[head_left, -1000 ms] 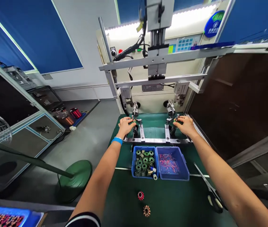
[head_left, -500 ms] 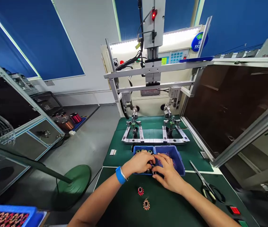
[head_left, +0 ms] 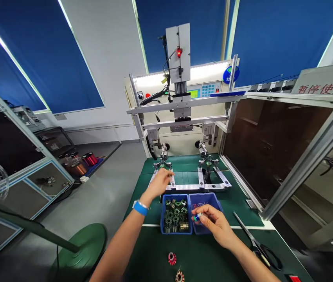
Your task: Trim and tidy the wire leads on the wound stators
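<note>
My left hand [head_left: 159, 182], with a blue wristband, reaches forward over the left side of the metal fixture frame [head_left: 189, 187], close to the left stator holder [head_left: 164, 164]; its fingers are loosely apart and hold nothing I can see. My right hand [head_left: 213, 221] hovers at the front of the right blue bin [head_left: 206, 201] and pinches a small blue-and-white cylindrical part [head_left: 197, 217]. The left blue bin [head_left: 176, 213] holds several green stator cores. Another stator sits on the right holder [head_left: 207, 166].
Two wound stators, one red [head_left: 171, 258] and one copper [head_left: 179, 276], lie on the green mat near me. Scissors [head_left: 252, 241] lie to the right. The winding machine [head_left: 180, 94] stands behind, a brown panel on the right, a fan base [head_left: 80, 250] on the floor to the left.
Both hands left the fixture, came back to the blue bins, then parted: the left now reaches toward the left holder, the right lifts a small part from the bins.
</note>
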